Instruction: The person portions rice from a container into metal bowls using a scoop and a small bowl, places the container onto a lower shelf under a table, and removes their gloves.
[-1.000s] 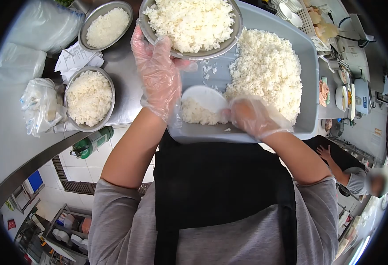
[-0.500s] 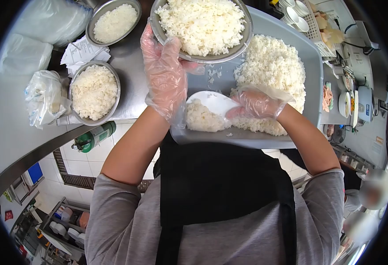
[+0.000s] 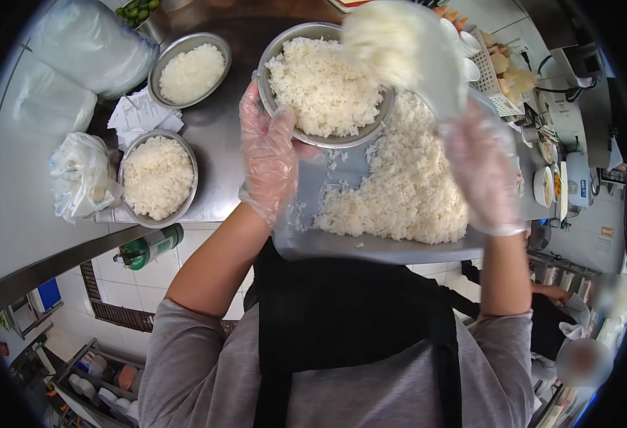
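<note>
My left hand (image 3: 271, 146), in a clear plastic glove, grips the rim of a metal bowl (image 3: 386, 120) heaped with white rice (image 3: 320, 85). In my gloved right hand (image 3: 481, 160), blurred by motion, is a white rice paddle (image 3: 445, 75). A clump of rice (image 3: 378, 43) rides on its blade, raised over the right side of the bowl. Beneath both hands lies a grey plastic tub (image 3: 306, 246) holding a big mound of cooked rice (image 3: 413, 192). Scattered grains stick to the tub's bare left part.
Two more metal bowls of rice, one nearer (image 3: 124, 187) and one farther (image 3: 222, 78), stand on the steel counter (image 3: 217, 157) at left. Plastic bags (image 3: 82, 175) and paper slips (image 3: 139, 118) lie beside them. A white basket (image 3: 495, 96) is at right. Other people are at lower right.
My right hand has lifted the paddle with rice out of the tub, up beside the bowl. The bowl in my left hand sits slightly lower in view.
</note>
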Demonstrator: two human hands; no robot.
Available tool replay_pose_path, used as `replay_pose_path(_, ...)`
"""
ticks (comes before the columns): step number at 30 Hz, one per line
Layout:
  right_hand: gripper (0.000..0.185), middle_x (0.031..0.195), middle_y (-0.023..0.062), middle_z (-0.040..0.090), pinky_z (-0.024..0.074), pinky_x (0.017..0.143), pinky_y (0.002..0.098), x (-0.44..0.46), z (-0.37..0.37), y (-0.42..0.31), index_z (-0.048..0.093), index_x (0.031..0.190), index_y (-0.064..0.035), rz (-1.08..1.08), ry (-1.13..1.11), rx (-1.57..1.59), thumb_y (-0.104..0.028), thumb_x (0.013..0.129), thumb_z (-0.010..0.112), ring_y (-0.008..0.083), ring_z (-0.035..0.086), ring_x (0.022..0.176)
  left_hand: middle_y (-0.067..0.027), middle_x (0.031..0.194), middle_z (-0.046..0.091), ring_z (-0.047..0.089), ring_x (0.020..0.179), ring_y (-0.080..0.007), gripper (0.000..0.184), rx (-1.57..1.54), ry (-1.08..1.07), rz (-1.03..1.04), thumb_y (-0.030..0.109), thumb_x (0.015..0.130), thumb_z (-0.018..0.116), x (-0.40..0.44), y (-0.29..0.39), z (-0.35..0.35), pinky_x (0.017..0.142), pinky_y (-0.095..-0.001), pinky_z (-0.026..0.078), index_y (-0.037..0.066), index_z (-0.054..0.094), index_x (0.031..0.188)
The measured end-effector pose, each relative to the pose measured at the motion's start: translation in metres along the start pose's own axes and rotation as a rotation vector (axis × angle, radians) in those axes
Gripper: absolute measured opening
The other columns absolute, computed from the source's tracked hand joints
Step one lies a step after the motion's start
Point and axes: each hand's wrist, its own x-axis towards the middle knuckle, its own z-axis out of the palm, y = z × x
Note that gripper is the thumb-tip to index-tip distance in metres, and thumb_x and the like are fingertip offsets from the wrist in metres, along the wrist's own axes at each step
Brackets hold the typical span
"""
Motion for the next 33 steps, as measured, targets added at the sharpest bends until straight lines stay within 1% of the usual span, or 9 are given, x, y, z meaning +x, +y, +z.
replay_pose_path(4,0.035,0.072,0.0051,0.061,0.0432,0.042,0.0260,0.011,0.038,0.015,0.056,0.124,0.0008,-0.660,0.365,-1.014,-0.024,0.102,0.043,0.0117,0.056,0.051,-0.0119,0.134,0.048,0.060,0.110,-0.0197,0.056,0.015,-0.027,-0.007,0.007,0.095,0.050,-0.003,0.003,0.002,0.065,-0.0250,0.062,0.012,0.025,0.145)
replay_pose_path(7,0.037,0.069,0.0117,0.062,0.0462,0.051,0.0367,-0.009,0.025,-0.030,0.058,0.122,-0.0059,0.109,0.110,-0.023,-0.032,0.104,0.040,0.0234,0.057,0.055,-0.0128,0.134,0.048,0.060,0.111,-0.0203,0.057,0.002,-0.009,-0.064,0.004,0.094,0.049,-0.004,0.006,0.003,0.070,-0.0255,0.062,0.011,0.025,0.144)
replay_pose_path(10,0.038,0.061,0.0055,0.054,0.0441,0.048,0.0332,-0.006,0.042,-0.009,0.058,0.120,-0.0063,-0.396,0.141,-0.961,-0.036,0.104,0.041,0.0178,0.054,0.055,-0.0127,0.133,0.048,0.059,0.113,-0.0210,0.058,0.011,-0.003,-0.025,0.004,0.093,0.051,-0.006,0.002,0.004,0.073,-0.0249,0.061,0.011,0.025,0.145)
replay_pose_path(11,0.038,0.062,0.0053,0.055,0.0432,0.047,0.0321,-0.008,0.033,-0.014,0.060,0.112,-0.0021,0.015,-0.033,-0.558,-0.034,0.103,0.043,0.0167,0.054,0.054,-0.0123,0.133,0.048,0.058,0.114,-0.0222,0.060,-0.006,0.015,-0.023,0.005,0.091,0.055,-0.006,0.002,0.003,0.078,-0.0291,0.060,0.011,0.028,0.143)
replay_pose_path(14,0.035,0.065,0.0125,0.059,0.0464,0.054,0.0376,-0.007,0.018,0.007,0.061,0.108,0.0004,-0.007,0.166,-0.020,-0.030,0.102,0.047,0.0261,0.058,0.058,-0.0128,0.133,0.047,0.054,0.118,-0.0251,0.063,-0.068,0.057,-0.006,0.006,0.088,0.060,-0.007,0.004,-0.002,0.088,-0.0368,0.057,0.011,0.030,0.143)
replay_pose_path(19,0.027,0.083,0.0165,0.066,0.0489,0.065,0.0416,0.017,-0.001,0.046,0.063,0.107,-0.0036,0.060,0.162,-0.643,-0.025,0.099,0.048,0.0274,0.064,0.071,-0.0155,0.136,0.045,0.049,0.124,-0.0296,0.069,-0.113,0.266,0.003,0.003,0.086,0.063,-0.011,0.040,-0.008,0.101,-0.0454,0.049,0.011,0.026,0.144)
replay_pose_path(25,0.038,0.094,0.0164,0.066,0.0546,0.070,0.0333,0.075,0.073,0.080,0.047,0.132,-0.0002,0.184,-0.206,-0.926,-0.018,0.099,0.045,0.0254,0.066,0.083,-0.0155,0.135,0.044,0.059,0.108,-0.0270,0.070,-0.036,0.263,0.221,0.002,0.086,0.062,0.006,0.061,-0.036,0.066,-0.0351,0.061,0.014,0.025,0.144)
replay_pose_path(29,0.053,0.100,0.0160,0.065,0.0548,0.065,0.0270,0.036,0.084,0.073,0.036,0.140,0.0069,-1.000,-0.014,-2.232,0.000,0.090,0.053,0.0215,0.066,0.081,-0.0147,0.132,0.046,0.056,0.113,-0.0281,0.067,-0.058,0.223,0.208,0.001,0.085,0.062,0.015,0.041,-0.029,0.070,-0.0354,0.059,0.015,0.029,0.142)
replay_pose_path(33,0.040,0.086,0.0137,0.062,0.0543,0.065,0.0329,-0.024,0.068,0.045,0.045,0.129,0.0093,-0.505,-0.680,-1.251,-0.008,0.094,0.050,0.0240,0.062,0.076,-0.0157,0.131,0.047,0.061,0.101,-0.0246,0.066,-0.188,0.199,0.121,0.000,0.088,0.058,0.030,0.016,-0.011,0.052,-0.0284,0.059,0.013,0.026,0.144)
